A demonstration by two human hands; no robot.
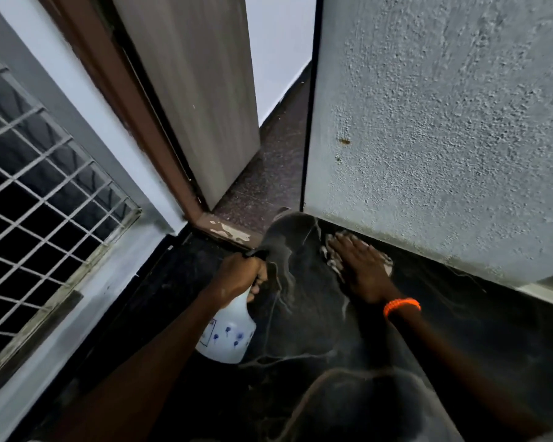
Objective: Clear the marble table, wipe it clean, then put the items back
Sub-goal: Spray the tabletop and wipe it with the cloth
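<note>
The black marble table (320, 317) with pale veins fills the lower middle of the head view. My left hand (241, 272) grips the trigger head of a white spray bottle (229, 334) printed with small blue flowers, held above the table's left part. My right hand (359, 266), an orange band on its wrist, lies flat with straight fingers on a light cloth (331, 261) pressed onto the marble at the far edge, close to the wall. Most of the cloth is hidden under the hand.
A rough pale-blue wall (444, 122) rises right behind the table. A grey door (198, 90) in a brown frame stands open at the back left, with dark floor beyond. A window with a white metal grille (35, 199) is on the left.
</note>
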